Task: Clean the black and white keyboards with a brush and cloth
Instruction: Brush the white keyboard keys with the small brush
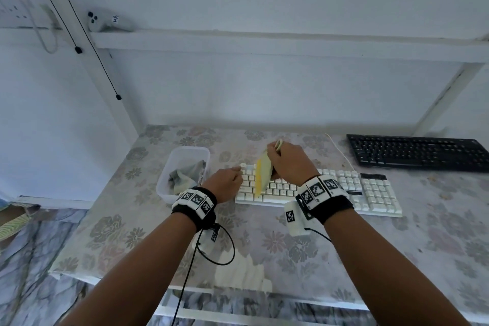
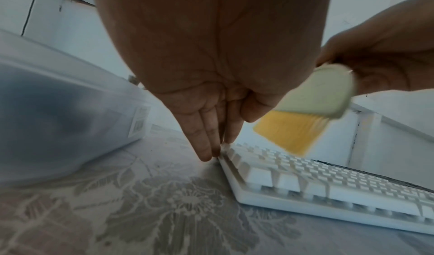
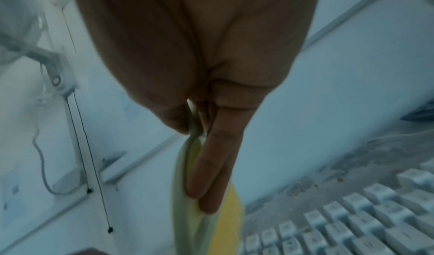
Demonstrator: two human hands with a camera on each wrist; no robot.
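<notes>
Clear plastic tub at left on the floral surface, grey cloth lying inside. Left hand just right of it, fingers straight and pressed together, tips against the white keyboard's left end. Right hand above its left keys, fingers pinching the yellow-bristled brush, bristles pointing down. Black keyboard far right, apart.
</notes>
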